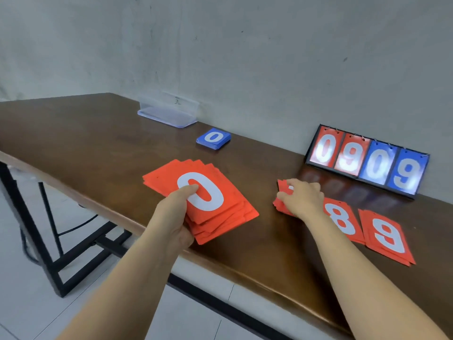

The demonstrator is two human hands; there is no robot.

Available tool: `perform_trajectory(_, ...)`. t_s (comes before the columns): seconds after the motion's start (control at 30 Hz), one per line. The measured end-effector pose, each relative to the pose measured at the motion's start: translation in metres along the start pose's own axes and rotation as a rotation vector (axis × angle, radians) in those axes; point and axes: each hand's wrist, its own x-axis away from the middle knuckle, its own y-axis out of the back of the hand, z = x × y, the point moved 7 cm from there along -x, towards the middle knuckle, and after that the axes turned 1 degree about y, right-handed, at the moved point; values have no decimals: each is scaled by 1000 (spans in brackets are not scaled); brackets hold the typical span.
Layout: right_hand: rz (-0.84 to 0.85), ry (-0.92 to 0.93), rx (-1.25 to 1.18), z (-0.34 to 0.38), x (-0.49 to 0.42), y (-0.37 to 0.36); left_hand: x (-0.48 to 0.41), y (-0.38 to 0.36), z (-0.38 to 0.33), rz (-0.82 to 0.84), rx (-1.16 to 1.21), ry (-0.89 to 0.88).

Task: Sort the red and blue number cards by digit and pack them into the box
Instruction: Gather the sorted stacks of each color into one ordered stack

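Note:
My left hand [177,212] grips a fanned stack of red cards [220,214] above the table, thumb on the white 0 of the top card. My right hand [302,198] curls over a small pile of red cards [282,190] lying on the table; its digit is hidden. Just right of it lie a red pile showing 8 [343,222] and a red pile showing 9 [388,235]. A blue stack topped by 0 [213,138] sits farther back. The clear plastic box [169,110] stands at the wall.
A flip scoreboard [367,160] reading 0 9 0 9, two red and two blue panels, leans against the wall at the right. The dark wooden table [85,133] has its front edge near me, with black metal legs and a tiled floor below at the left.

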Motion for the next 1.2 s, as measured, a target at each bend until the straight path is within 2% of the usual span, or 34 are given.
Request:
perform_trajectory(0.13,66,-120,59,-46,-13,-1,-6,-21,10,16,-23,49)
perform_trajectory(0.23,106,-117,54,-46,-14,-5,-7,-28,15,27,-35,72)
perform_trajectory(0.53,207,109,-2,12,21,-22,0,-10,18,49,-62,57)
perform_trajectory(0.77,286,256,-225,65,63,-37,19,32,17,67,-35,25)
perform_trajectory(0.9,353,335,-427,92,83,-47,25,60,17,19,-21,0)
perform_trajectory(1.03,373,400,-464,115,104,-47,30,79,27,-31,32,33)
perform_trajectory(1.2,390,503,-525,135,121,-50,32,87,37,-12,84,74)
